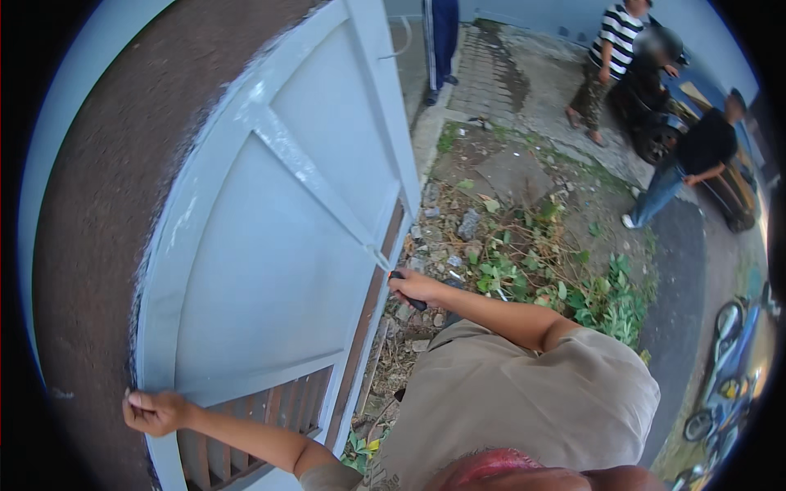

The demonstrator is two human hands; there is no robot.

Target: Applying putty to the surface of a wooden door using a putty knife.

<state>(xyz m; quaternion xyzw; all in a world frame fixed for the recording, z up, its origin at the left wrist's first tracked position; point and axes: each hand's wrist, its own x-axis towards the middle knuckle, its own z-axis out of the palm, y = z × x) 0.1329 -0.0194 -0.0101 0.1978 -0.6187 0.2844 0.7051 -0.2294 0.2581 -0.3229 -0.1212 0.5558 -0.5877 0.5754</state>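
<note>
A light blue-grey panelled door [270, 270] with a diagonal brace fills the left of the view, whitish and worn along its edge. My right hand [413, 288] is wrapped round the black handle of a tool [417, 304]. Its pale, blade-like end meets the lower end of the brace; its exact kind is hard to make out. At the door's left edge, beside a rough brown surface [82, 270], my left hand [157, 412] has its fingers curled closed. Whatever those fingers pinch, if anything, is too small to name.
Slats [254, 417] run across the door's bottom part. Right of it lie rubble and green plants [532, 274]. Beyond stand a person in a striped shirt [618, 37], a person in black [708, 143] and dark blue trousers [440, 45]. Motorbikes [725, 376] are parked at far right.
</note>
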